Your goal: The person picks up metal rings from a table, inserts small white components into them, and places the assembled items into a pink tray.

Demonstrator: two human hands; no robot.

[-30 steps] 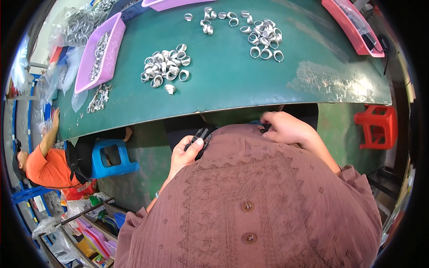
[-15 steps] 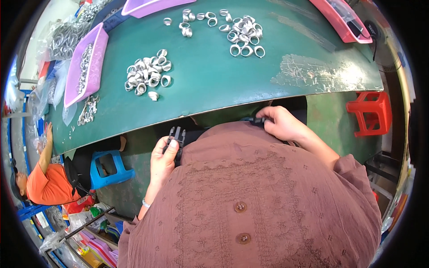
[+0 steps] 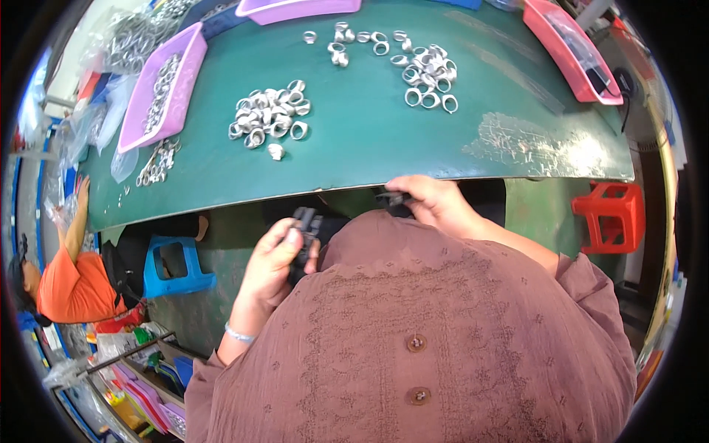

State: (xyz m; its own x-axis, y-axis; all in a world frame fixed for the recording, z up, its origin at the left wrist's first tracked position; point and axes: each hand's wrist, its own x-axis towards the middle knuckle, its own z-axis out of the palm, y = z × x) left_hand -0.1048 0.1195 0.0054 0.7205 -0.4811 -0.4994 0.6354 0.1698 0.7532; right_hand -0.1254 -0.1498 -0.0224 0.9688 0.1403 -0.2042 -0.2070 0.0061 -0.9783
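Observation:
In front of my waist, below the table's near edge, my left hand (image 3: 275,258) is closed on a black plastic side-release buckle half (image 3: 306,227), its prongs pointing up. My right hand (image 3: 437,205) pinches another black buckle piece (image 3: 394,198); its far side is partly hidden by my fingers. The two pieces are apart. On the green table (image 3: 354,133) beyond lie a heap of silver metal rings (image 3: 269,114) on the left, a second heap of rings (image 3: 430,74) on the right and several loose rings (image 3: 339,53) farther back.
Lilac trays stand at the left (image 3: 185,70) and the back (image 3: 299,10); a pink tray (image 3: 543,48) is at the far right. A person in an orange shirt (image 3: 77,288) sits at the left. A blue stool (image 3: 151,269) and a red stool (image 3: 613,198) stand on the floor.
My right hand has moved left and slightly up with its buckle piece. My left hand has shifted a little right, tilting its piece. The gap between them has narrowed; the view has shifted slightly.

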